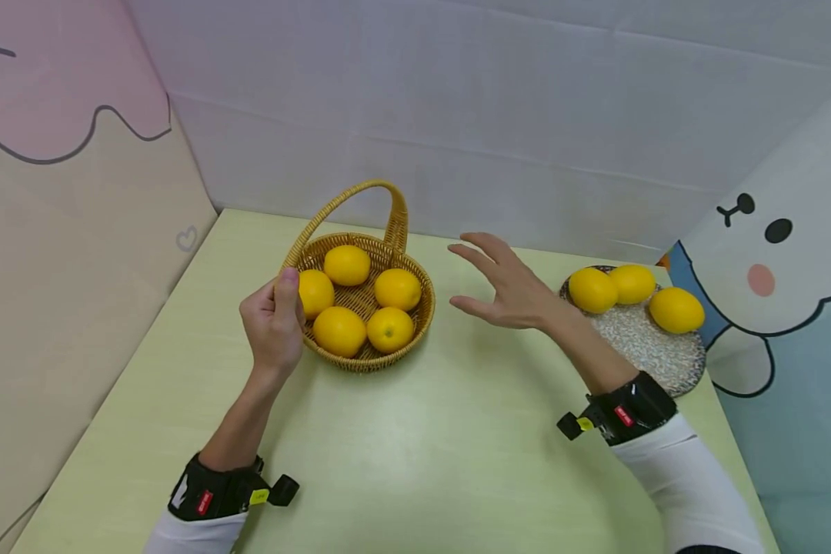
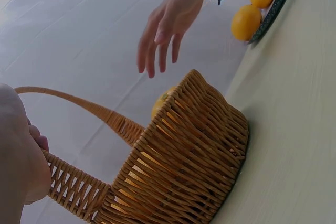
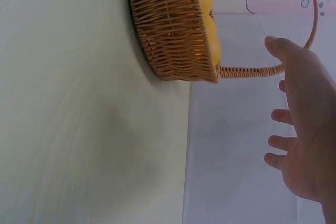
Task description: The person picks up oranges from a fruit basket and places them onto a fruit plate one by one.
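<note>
A wicker basket (image 1: pixel 367 364) with an arched handle (image 1: pixel 396 219) stands on the table, with several lemons (image 1: pixel 339 332) inside. My left hand (image 1: pixel 275 327) grips the handle low on its left side, thumb up, as the left wrist view also shows. To the basket's right my right hand (image 1: pixel 502 288) hovers above the table, its fingers spread and slightly bent, with nothing held. In the right wrist view the right hand (image 3: pixel 310 124) stays apart from the basket (image 3: pixel 168 30).
A speckled round plate (image 1: pixel 637 338) at the table's right back edge carries three lemons (image 1: pixel 676 310), partly behind my right forearm. A pale cloth wall (image 1: pixel 457 115) rises behind the table (image 1: pixel 402 446), and printed panels flank both sides.
</note>
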`<state>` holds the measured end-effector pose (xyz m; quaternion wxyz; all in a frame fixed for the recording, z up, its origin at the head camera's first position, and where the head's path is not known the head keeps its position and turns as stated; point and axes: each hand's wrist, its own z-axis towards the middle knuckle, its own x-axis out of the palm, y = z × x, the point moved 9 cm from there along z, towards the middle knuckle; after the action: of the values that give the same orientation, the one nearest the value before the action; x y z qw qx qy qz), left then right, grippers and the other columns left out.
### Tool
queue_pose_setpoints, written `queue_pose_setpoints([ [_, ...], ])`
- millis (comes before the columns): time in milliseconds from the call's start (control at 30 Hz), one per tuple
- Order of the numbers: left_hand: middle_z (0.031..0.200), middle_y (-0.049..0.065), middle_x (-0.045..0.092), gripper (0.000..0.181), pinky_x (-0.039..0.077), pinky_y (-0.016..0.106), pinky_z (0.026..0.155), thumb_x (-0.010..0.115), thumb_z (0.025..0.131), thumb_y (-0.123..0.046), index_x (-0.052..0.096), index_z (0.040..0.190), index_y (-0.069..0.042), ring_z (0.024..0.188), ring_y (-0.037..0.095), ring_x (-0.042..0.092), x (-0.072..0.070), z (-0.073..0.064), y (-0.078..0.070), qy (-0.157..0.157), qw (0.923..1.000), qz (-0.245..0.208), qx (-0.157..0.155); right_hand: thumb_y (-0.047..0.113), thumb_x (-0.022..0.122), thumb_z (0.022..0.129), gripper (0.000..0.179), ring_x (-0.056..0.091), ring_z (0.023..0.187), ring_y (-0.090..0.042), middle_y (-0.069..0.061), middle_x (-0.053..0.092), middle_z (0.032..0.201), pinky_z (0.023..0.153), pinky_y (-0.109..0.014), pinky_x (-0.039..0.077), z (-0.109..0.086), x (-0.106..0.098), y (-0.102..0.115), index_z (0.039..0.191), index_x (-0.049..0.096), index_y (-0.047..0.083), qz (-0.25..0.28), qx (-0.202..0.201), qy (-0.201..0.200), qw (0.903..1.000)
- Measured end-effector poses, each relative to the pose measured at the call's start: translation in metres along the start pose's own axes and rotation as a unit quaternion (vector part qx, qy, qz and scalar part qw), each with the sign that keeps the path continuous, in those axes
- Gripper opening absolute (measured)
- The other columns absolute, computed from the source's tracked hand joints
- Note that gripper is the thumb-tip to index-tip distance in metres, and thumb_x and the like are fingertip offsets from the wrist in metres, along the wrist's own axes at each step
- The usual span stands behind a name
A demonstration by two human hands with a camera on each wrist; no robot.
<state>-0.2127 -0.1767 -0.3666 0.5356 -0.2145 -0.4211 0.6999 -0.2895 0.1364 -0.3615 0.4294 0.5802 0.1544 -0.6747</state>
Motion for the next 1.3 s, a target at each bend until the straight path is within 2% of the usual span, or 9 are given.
queue_pose_setpoints([
  [200,0.043,-0.008,0.031,0.057,0.018,0.017,0.03,0.053,0.105,-0.01,0.034,0.052,0.003,0.034,0.005,0.028,0.001,0.0,0.0,0.005,0.9999,-0.011,-0.009,0.049,0.07,0.092,0.078,0.025,0.148,-0.028,-0.012,0.034,0.161,0.117,-0.057,0.028,0.025,0.015,0.024,0.156,0.044,0.014,0.008,-0.038,0.041,0.9984],
  [367,0.043,-0.007,0.031,0.057,0.019,0.017,0.031,0.053,0.105,-0.011,0.034,0.052,0.002,0.034,0.005,0.029,0.0,0.0,0.001,0.006,0.9999,-0.006,-0.008,0.051,0.067,0.094,0.077,0.026,0.147,-0.028,-0.014,0.037,0.158,0.119,-0.054,0.026,0.044,0.027,0.041,0.157,0.042,0.016,0.003,-0.068,0.079,0.9946],
  [633,0.044,-0.007,0.031,0.057,0.02,0.017,0.031,0.053,0.105,-0.01,0.034,0.052,0.002,0.034,0.005,0.029,0.001,-0.001,0.001,0.005,0.9999,-0.008,-0.003,0.029,0.074,0.091,0.076,0.023,0.149,-0.03,-0.017,0.033,0.161,0.122,-0.052,0.021,0.067,0.044,0.054,0.158,0.041,0.015,-0.021,-0.079,0.153,0.9849],
  [700,0.044,-0.007,0.031,0.057,0.02,0.017,0.031,0.054,0.105,-0.01,0.034,0.052,0.002,0.034,0.005,0.029,0.001,0.0,0.001,0.004,1.0,-0.008,-0.004,0.026,0.075,0.09,0.076,0.023,0.149,-0.031,-0.017,0.032,0.161,0.123,-0.052,0.02,0.071,0.05,0.055,0.158,0.041,0.016,-0.032,-0.078,0.176,0.9808],
  [1000,0.043,-0.008,0.032,0.058,0.019,0.016,0.031,0.053,0.104,-0.009,0.034,0.051,0.003,0.034,0.005,0.029,0.0,0.0,0.001,0.002,1.0,-0.001,-0.002,0.017,0.073,0.093,0.071,0.026,0.147,-0.029,-0.014,0.031,0.162,0.12,-0.05,0.029,0.085,0.079,0.056,0.158,0.044,0.02,-0.054,-0.071,0.273,0.958],
  [1233,0.044,-0.008,0.033,0.058,0.02,0.017,0.031,0.053,0.105,-0.01,0.035,0.052,0.002,0.034,0.005,0.03,0.0,0.0,0.001,0.002,1.0,-0.001,-0.007,-0.009,0.061,0.093,0.071,0.026,0.148,-0.027,-0.01,0.035,0.161,0.12,-0.049,0.03,0.091,0.098,0.055,0.156,0.048,0.02,-0.088,-0.055,0.331,0.938],
  [1300,0.044,-0.008,0.033,0.058,0.019,0.018,0.03,0.054,0.105,-0.011,0.035,0.052,0.002,0.034,0.005,0.029,0.0,0.0,0.0,0.003,1.0,-0.006,-0.006,-0.012,0.059,0.093,0.071,0.026,0.148,-0.028,-0.01,0.036,0.161,0.119,-0.049,0.031,0.092,0.103,0.054,0.155,0.05,0.02,-0.092,-0.05,0.341,0.9343],
])
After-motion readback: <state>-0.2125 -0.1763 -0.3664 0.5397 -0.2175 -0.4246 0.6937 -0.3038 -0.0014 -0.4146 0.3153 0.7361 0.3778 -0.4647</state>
